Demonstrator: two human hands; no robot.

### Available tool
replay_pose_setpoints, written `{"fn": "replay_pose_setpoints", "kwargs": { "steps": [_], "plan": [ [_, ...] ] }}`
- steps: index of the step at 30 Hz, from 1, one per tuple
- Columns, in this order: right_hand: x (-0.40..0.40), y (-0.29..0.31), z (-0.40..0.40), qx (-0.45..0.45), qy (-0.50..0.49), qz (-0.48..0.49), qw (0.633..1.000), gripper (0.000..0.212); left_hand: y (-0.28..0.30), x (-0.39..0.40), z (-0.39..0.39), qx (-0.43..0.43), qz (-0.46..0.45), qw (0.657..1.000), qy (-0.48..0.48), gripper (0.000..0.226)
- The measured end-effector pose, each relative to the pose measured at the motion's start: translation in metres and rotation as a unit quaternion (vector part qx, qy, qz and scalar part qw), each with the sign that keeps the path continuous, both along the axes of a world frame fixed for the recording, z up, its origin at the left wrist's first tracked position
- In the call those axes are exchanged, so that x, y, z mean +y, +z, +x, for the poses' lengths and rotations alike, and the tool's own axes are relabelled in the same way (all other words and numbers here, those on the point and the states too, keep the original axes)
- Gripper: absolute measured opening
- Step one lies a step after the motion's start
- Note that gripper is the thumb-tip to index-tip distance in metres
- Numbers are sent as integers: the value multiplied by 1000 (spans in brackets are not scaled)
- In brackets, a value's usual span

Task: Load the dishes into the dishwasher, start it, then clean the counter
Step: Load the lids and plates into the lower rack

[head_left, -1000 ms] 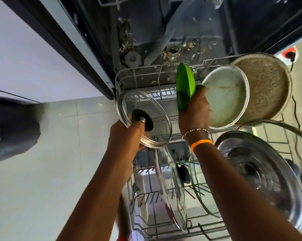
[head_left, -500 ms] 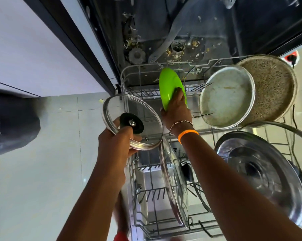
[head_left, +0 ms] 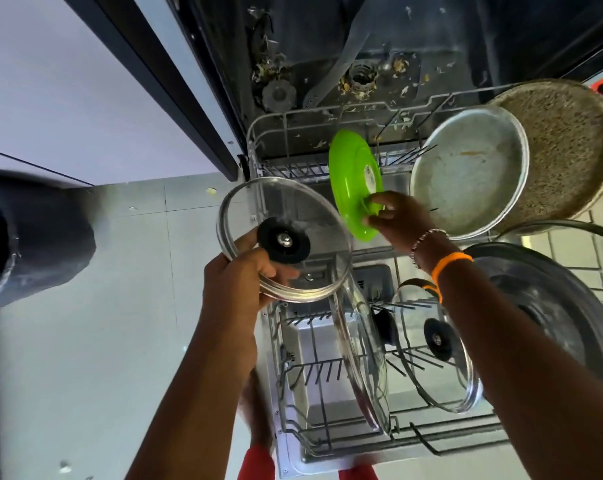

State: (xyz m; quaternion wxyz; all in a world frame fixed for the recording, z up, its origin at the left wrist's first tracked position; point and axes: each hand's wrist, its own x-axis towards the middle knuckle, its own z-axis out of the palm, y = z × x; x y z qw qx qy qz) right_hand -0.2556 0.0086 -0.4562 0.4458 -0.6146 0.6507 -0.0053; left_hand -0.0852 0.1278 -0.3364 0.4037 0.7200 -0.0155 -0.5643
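I look down on the pulled-out lower rack [head_left: 286,375] of an open dishwasher. My left hand [head_left: 237,289] grips a glass lid [head_left: 303,216] with a black knob by its rim, above the rack's left side. My right hand [head_left: 397,220] holds the lower edge of a green plate [head_left: 352,181] that stands on edge near the rack's back. To the plate's right lean a round metal pan [head_left: 466,178] and a speckled round pan [head_left: 567,147]. Two more glass lids stand in the rack, one on edge [head_left: 359,368] and a smaller lid [head_left: 438,358].
A large steel lid [head_left: 553,306] lies at the rack's right. Food scraps litter the dishwasher floor [head_left: 362,74]. A dark round bin [head_left: 33,237] stands on the grey tiled floor at left. White cabinet fronts [head_left: 68,98] run along the upper left.
My right hand has carried the green plate left from beside the metal pan, and it now stands toward the back of the rack. My left hand shifted the glass lid slightly left and down.
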Motion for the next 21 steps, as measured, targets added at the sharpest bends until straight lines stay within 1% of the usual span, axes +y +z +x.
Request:
{"fn": "replay_pose_setpoints", "kwargs": {
  "steps": [1, 2, 3, 4, 5, 7, 8, 9, 11, 12, 13, 14, 15, 16, 17, 18, 19, 20, 21],
  "plan": [
    [5, 10, -1, -41, -52, -25, 997, 27, 0, 2, 0, 0, -9, 1000, -6, 45],
    [12, 21, -1, -101, -118, -23, 988, 20, 0, 3, 0, 3, -21, 1000, -10, 44],
    [21, 36, 0, -179, -188, 19, 966, 21, 0, 5, -1, 6, -33, 999, -14, 41],
    [32, 51, 2, -265, -240, 86, 930, 23, 2, 6, -4, 10, -46, 999, -19, 38],
    [44, 67, 3, -341, -267, 151, 889, 25, 5, 8, -7, 12, -57, 998, -27, 35],
    [68, 89, 4, -445, -290, 231, 815, 26, 12, 12, -14, 22, -78, 995, -54, 32],
    [79, 96, 2, -481, -299, 248, 786, 27, 15, 15, -18, 28, -87, 994, -67, 32],
    [89, 102, 1, -511, -309, 259, 759, 35, 18, 19, -21, 32, -93, 992, -75, 32],
    [106, 115, -5, -559, -307, 266, 723, 59, 24, 30, -25, 31, -93, 992, -74, 29],
    [114, 120, -7, -577, -298, 261, 715, 65, 26, 35, -26, 21, -89, 993, -70, 28],
    [123, 128, -7, -584, -290, 250, 716, 68, 29, 43, -27, 7, -81, 995, -61, 28],
    [133, 135, -6, -582, -285, 232, 725, 68, 32, 51, -28, -9, -70, 996, -50, 27],
    [143, 142, -4, -568, -278, 207, 746, 67, 33, 61, -29, -29, -57, 997, -44, 27],
    [153, 150, -1, -541, -260, 160, 784, 67, 34, 71, -30, -44, -41, 997, -42, 25],
    [162, 157, 3, -498, -222, 96, 833, 67, 32, 80, -30, -49, -22, 997, -48, 23],
    [174, 163, 7, -444, -171, 39, 879, 67, 30, 90, -30, -41, 1, 997, -59, 22],
    [185, 166, 11, -391, -122, -5, 912, 67, 27, 101, -30, -20, 26, 997, -72, 21],
    [197, 168, 14, -349, -86, -32, 933, 69, 23, 111, -29, -6, 50, 994, -96, 20],
    [210, 172, 17, -322, -62, -43, 944, 68, 21, 120, -28, -13, 71, 988, -138, 19]
  ]
}}
